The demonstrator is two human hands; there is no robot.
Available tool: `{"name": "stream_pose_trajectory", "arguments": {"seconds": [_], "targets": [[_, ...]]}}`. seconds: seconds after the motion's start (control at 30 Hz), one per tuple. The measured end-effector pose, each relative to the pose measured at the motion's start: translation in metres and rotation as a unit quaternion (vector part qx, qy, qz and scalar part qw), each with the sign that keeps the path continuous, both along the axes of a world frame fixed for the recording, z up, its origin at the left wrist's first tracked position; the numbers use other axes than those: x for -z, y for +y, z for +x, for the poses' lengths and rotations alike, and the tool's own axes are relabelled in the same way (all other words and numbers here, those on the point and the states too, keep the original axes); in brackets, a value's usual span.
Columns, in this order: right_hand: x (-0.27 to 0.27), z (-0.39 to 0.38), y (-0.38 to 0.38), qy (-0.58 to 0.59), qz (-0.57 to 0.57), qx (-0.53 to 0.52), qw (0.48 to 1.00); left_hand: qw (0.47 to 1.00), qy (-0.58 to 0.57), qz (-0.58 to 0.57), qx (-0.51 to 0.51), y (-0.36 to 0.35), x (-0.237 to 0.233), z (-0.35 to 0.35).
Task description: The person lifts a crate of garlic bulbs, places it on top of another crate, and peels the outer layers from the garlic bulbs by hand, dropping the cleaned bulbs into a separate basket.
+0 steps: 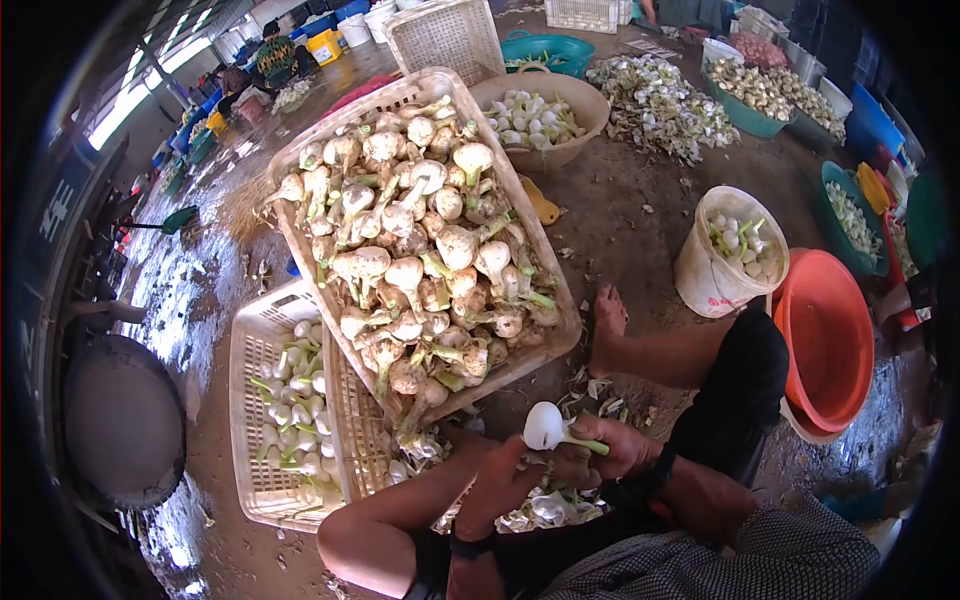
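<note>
Between my two hands, low in the head view, is a smooth white garlic bulb [544, 426] with a short green stem pointing right. My left hand [500, 484] is closed at the bulb's lower left side. The fingers of my right hand [612, 450] are closed around the stem. Just beyond them, a large crate [545, 372] heaped with unpeeled, soil-marked bulbs [408, 272] rests tilted. Under its left side stands another crate [245, 400] holding peeled white bulbs [298, 415]. Loose peelings [540, 512] lie below my hands.
A white bucket [700, 268] with peeled bulbs stands right, beside a red basin [825, 340]. Beyond the large crate are a round basket [597, 105] of white bulbs and a peelings heap [665, 105]. A round stool [125, 420] is left. People [275, 58] sit far off.
</note>
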State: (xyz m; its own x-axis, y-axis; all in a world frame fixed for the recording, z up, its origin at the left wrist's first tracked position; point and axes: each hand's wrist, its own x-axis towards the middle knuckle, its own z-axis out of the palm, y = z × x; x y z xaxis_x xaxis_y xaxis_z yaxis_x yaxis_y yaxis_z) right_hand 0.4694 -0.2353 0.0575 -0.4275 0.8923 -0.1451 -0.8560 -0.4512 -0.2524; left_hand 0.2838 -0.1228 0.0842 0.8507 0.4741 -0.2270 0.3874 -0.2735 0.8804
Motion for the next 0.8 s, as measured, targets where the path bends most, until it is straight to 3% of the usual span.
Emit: {"name": "stream_pose_trajectory", "arguments": {"seconds": [0.03, 0.07, 0.13, 0.2, 0.23, 0.3, 0.37, 0.4, 0.47, 0.5, 0.53, 0.57, 0.63, 0.7, 0.73, 0.77, 0.8], "targets": [[-0.001, -0.001, -0.001, 0.0, 0.0, 0.0, 1.0, 0.993, -0.054, -0.101, -0.02, -0.002, -0.001, 0.002], [-0.002, -0.004, -0.001, 0.014, 0.011, -0.001, 1.0, 0.993, -0.054, -0.1, -0.02, -0.002, -0.006, 0.001], [-0.001, -0.007, 0.0, 0.027, 0.024, -0.005, 0.999, 0.935, -0.131, -0.315, -0.1, -0.001, -0.017, -0.001], [0.003, -0.01, 0.003, -0.072, 0.073, -0.001, 0.995, 0.936, -0.143, -0.306, -0.099, -0.001, -0.016, -0.003], [0.001, -0.009, 0.004, -0.072, 0.075, -0.003, 0.995, 0.936, -0.156, -0.299, -0.098, 0.0, -0.016, -0.004], [-0.004, -0.009, 0.007, -0.187, 0.051, -0.016, 0.981, 0.926, -0.144, -0.319, -0.141, -0.002, -0.015, -0.004], [0.0, -0.019, 0.012, -0.177, -0.002, 0.021, 0.984, 0.917, -0.196, -0.276, -0.211, -0.001, -0.001, -0.01], [-0.012, -0.018, 0.014, -0.211, -0.011, 0.034, 0.977, 0.886, -0.243, -0.301, -0.257, 0.002, -0.006, -0.017], [-0.022, -0.013, 0.023, -0.293, -0.035, 0.058, 0.954, 0.725, -0.421, -0.431, -0.333, 0.018, -0.016, -0.029], [-0.022, -0.011, 0.028, -0.294, -0.032, 0.057, 0.954, 0.676, -0.484, -0.427, -0.356, 0.033, -0.036, -0.031], [-0.019, -0.01, 0.034, -0.394, -0.008, 0.08, 0.916, 0.694, -0.519, -0.367, -0.338, 0.047, -0.046, -0.048], [-0.014, -0.01, 0.039, -0.489, 0.016, 0.102, 0.866, 0.66, -0.547, -0.365, -0.363, 0.052, -0.071, -0.052], [0.005, -0.013, 0.061, -0.517, 0.018, 0.139, 0.845, 0.693, -0.527, -0.314, -0.379, 0.062, -0.088, -0.066], [0.0, -0.016, 0.084, -0.731, 0.116, 0.27, 0.616, 0.717, -0.508, -0.304, -0.368, 0.06, -0.096, -0.063], [-0.011, -0.015, 0.096, -0.769, 0.111, 0.258, 0.574, 0.764, -0.476, -0.294, -0.322, 0.058, -0.098, -0.06], [-0.01, -0.018, 0.105, -0.769, 0.114, 0.258, 0.574, 0.806, -0.442, -0.282, -0.274, 0.054, -0.098, -0.055], [-0.005, -0.02, 0.116, -0.81, 0.145, 0.275, 0.498, 0.828, -0.421, -0.262, -0.263, 0.05, -0.094, -0.047]]}}
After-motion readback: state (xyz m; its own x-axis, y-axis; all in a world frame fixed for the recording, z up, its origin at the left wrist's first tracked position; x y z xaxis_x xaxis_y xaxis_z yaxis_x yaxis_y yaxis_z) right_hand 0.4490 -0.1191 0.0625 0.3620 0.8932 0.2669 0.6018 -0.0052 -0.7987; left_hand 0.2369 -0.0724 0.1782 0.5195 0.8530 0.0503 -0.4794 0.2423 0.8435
